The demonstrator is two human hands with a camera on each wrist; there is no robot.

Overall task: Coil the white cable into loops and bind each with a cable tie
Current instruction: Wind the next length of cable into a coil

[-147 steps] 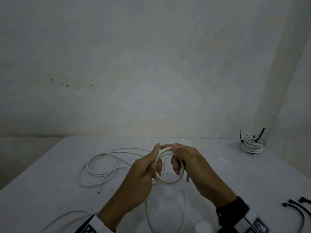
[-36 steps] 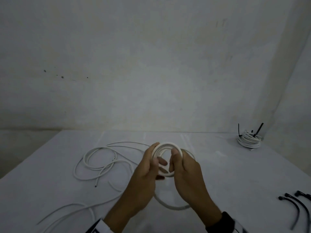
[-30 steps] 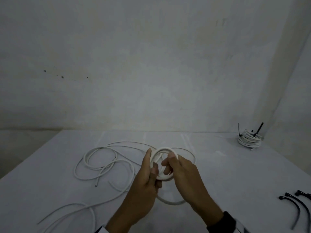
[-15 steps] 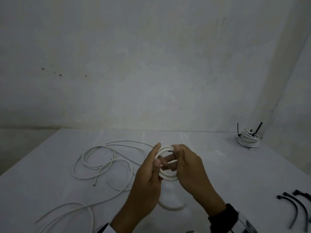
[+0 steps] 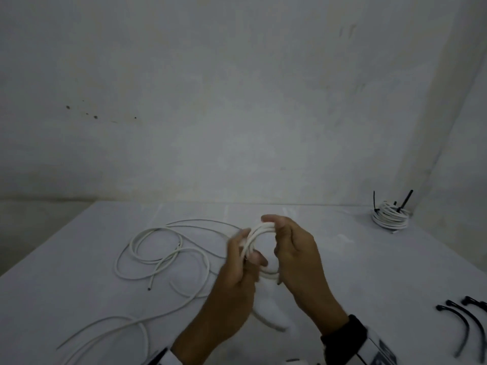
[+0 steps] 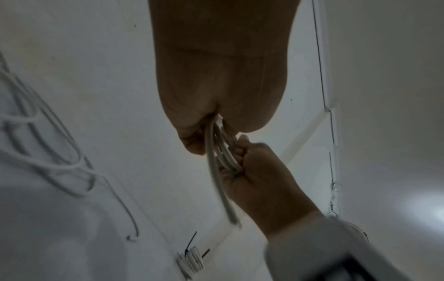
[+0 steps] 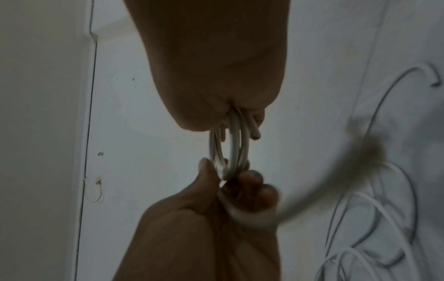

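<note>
A small coil of white cable (image 5: 259, 233) is held upright above the table between both hands. My left hand (image 5: 238, 262) grips its left side, thumb and fingers curled round the strands (image 7: 230, 165). My right hand (image 5: 290, 246) pinches the top and right side of the coil (image 6: 223, 152). A short free end of the cable (image 7: 254, 133) sticks out by the right fingers. The loose tail (image 5: 266, 321) hangs below the hands to the table. Black cable ties (image 5: 463, 320) lie at the right edge of the table.
More loose white cables (image 5: 160, 248) sprawl over the left half of the white table (image 5: 369, 272). A finished coil bound with black ties (image 5: 390, 216) sits at the far right corner by the wall.
The coil has gained strands and turned more edge-on. The loose tail under the hands has grown shorter. My right hand has shifted to the coil's top and right side.
</note>
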